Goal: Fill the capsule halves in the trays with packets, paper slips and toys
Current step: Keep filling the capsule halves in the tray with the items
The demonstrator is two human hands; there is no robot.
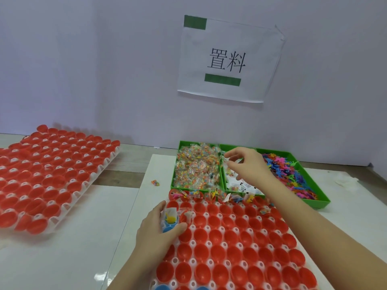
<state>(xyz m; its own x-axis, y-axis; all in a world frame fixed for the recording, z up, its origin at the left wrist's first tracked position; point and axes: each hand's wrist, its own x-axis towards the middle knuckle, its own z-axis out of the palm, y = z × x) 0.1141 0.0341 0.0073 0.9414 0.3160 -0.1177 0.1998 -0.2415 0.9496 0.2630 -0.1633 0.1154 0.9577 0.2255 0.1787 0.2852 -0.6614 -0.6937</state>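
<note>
My left hand [156,231] grips a blue capsule half [170,223] holding a yellow toy and a paper slip, at the near tray's left edge. That white tray [209,228] carries rows of red capsule halves [234,252]. Its back row [211,195] holds toys, packets and slips. My right hand [247,167] hovers over the green bin's middle compartment of paper slips [243,186], thumb and forefinger pinching a small pale slip [225,158], blurred. Packets [194,168] fill the left compartment and colourful toys [293,176] the right one.
A second tray of empty red capsule halves [52,174] lies at the far left. One loose packet [155,182] sits on the white board left of the green bin [310,203]. Two more blue halves [163,287] show at the bottom edge. A paper sign [228,59] hangs on the wall.
</note>
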